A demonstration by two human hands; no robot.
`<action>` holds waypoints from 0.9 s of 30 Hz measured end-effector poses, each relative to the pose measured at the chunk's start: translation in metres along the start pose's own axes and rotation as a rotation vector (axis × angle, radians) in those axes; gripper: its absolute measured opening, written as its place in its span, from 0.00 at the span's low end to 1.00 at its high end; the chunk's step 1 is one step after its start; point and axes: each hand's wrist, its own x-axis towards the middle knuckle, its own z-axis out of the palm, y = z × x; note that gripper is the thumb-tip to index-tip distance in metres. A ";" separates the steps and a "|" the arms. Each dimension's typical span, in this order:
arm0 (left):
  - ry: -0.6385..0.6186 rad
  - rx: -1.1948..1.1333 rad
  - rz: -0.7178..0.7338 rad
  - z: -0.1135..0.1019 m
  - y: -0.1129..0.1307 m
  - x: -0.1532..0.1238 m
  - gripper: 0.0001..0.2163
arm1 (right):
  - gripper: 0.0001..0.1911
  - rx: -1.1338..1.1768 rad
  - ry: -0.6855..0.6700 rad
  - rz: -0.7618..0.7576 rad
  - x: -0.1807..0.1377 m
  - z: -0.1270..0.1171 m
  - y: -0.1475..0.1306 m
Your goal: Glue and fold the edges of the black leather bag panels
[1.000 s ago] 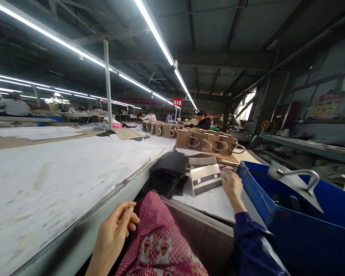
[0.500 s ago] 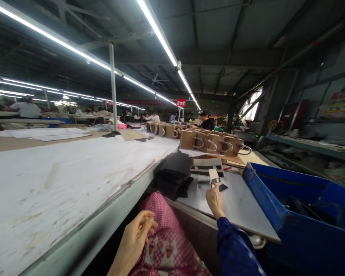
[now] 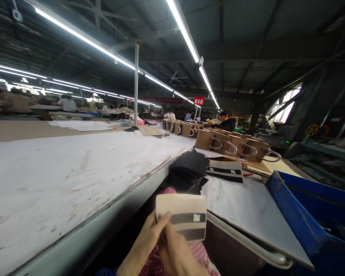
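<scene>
A cream panel (image 3: 181,202) with two dark strips and a small white patch on one of them is held up over my lap. My left hand (image 3: 143,243) grips its left edge, with the thumb lying on the front face. At the lower left of the same panel is my right hand (image 3: 178,251), its fingers closed against it and close to the left thumb. The underside of the panel and the fingertips behind it are hidden. A similar cream panel with dark strips (image 3: 224,168) lies on the side table, beside a stack of black sheets (image 3: 188,170).
A long white-covered worktable (image 3: 109,165) runs along my left. To the right are the grey side table (image 3: 247,209) and a blue bin (image 3: 293,203). Several brown bags with wrapped handles (image 3: 204,140) stand in rows beyond. Other people sit farther back.
My right hand has brought the cream panel from the side table to above my lap. My left hand, empty before, has closed on it. The view has turned left.
</scene>
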 end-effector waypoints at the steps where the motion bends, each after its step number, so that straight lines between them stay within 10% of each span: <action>1: 0.058 0.013 -0.014 -0.007 0.000 -0.001 0.26 | 0.26 0.014 -0.085 -0.034 0.010 -0.010 -0.002; 3: 0.128 0.032 -0.034 -0.018 -0.004 -0.003 0.22 | 0.15 0.021 -0.299 -0.079 0.038 -0.039 0.009; 11: 0.068 0.021 -0.043 -0.027 -0.026 0.002 0.24 | 0.25 -0.346 -0.116 0.293 0.168 -0.115 0.162; 27: -0.019 0.031 -0.028 -0.032 -0.028 0.003 0.21 | 0.16 -0.258 -0.238 0.364 0.169 -0.156 0.225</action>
